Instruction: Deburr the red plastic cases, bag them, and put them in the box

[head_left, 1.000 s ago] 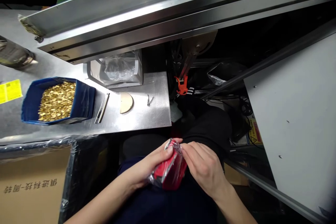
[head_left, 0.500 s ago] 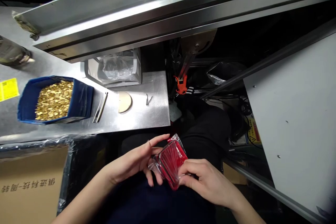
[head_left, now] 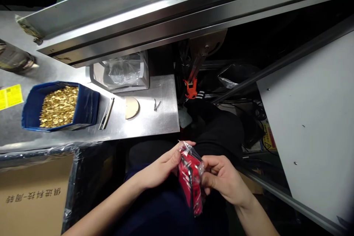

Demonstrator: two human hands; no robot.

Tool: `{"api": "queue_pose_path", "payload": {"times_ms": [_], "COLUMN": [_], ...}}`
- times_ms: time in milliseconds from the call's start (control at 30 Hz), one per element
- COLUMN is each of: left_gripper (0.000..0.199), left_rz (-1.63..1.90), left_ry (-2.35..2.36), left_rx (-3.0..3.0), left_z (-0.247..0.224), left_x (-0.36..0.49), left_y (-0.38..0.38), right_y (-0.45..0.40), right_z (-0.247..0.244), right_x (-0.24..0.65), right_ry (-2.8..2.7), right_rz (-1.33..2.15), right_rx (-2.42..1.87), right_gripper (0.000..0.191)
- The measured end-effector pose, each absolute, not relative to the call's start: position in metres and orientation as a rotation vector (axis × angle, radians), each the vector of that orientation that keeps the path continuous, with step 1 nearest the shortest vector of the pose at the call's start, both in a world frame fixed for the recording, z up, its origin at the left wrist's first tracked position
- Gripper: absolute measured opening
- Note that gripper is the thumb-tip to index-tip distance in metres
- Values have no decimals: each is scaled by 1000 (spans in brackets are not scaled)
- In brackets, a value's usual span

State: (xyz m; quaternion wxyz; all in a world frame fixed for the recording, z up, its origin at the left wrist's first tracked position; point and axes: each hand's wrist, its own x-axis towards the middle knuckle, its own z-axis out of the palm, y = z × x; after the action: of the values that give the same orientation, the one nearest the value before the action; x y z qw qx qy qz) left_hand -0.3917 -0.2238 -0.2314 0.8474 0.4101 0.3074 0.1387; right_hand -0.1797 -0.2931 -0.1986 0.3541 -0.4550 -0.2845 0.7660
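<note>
A red item with black edges, wrapped in a clear plastic bag (head_left: pixel 190 180), is held above my lap; its exact kind does not show. My left hand (head_left: pixel 168 164) grips it from the left, thumb on the near face and the other fingers mostly behind it. On the other side, my right hand (head_left: pixel 219 177) pinches the plastic at the right edge between thumb and curled fingers. The wrapped item is tilted, with its narrow side partly facing me.
A metal table holds a blue bin (head_left: pixel 88 105) of small brass pieces, a utility knife (head_left: pixel 106 113), a half-round wooden piece (head_left: pixel 132 107), nail clippers (head_left: pixel 156 105) and a grey tray (head_left: pixel 145 70) with plastic bags. A cardboard box (head_left: pixel 33 191) stands at left, a white panel (head_left: pixel 318 118) at right.
The wrapped red item has turned from its broad face toward its side and moved slightly right. My left hand has closed from spread fingers onto it; my right hand has shifted right with it.
</note>
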Motion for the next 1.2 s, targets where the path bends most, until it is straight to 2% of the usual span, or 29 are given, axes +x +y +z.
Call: {"api": "queue_pose_path", "payload": {"times_ms": [100, 200, 333, 433, 500, 567, 700, 833, 933, 1100, 1133, 1200], "left_gripper": [61, 59, 73, 85, 89, 84, 47, 29, 37, 93, 98, 90], "left_rz": [293, 280, 172, 133, 167, 197, 260, 512, 640, 596, 610, 605], "left_ry": [706, 808, 770, 510, 386, 355, 404, 521, 529, 335, 337, 375], "left_rx": [762, 671, 598, 637, 697, 738, 751, 861, 1048, 1047, 1096, 1246], "left_z": [-234, -239, -235, -221, -212, -205, -201, -210, -221, -229, -228, -222], "left_x": [-390, -392, -397, -399, -401, -404, -414, -417, -416, -420, -421, -422], "left_y": [-230, -239, -250, -248, -242, -233, -218, -211, -211, -220, -221, -222], "right_y": [-296, -298, -294, -291, -290, -291, -295, -299, -300, -297, -296, -294], "right_z": [-203, -211, -219, -221, -220, -216, -204, -194, -192, -202, -204, -207], "right_x": [-186, -191, -192, -192, -194, -196, -198, -199, -203, -204, -203, -200], "right_ry": [-707, -868, -1135, -1326, -1416, -1458, -1519, -1486, -1174, -612, -563, -510], "right_rz": [1782, 1426, 981, 849, 935, 1117, 1349, 1525, 1710, 1865, 1883, 1952], "right_rx": [-1324, -1589, -1733, -1698, -1659, -1616, -1564, -1427, -1278, -1183, -1172, -1160], "right_gripper": [31, 22, 15, 12, 14, 15, 12, 11, 18, 24, 24, 24]}}
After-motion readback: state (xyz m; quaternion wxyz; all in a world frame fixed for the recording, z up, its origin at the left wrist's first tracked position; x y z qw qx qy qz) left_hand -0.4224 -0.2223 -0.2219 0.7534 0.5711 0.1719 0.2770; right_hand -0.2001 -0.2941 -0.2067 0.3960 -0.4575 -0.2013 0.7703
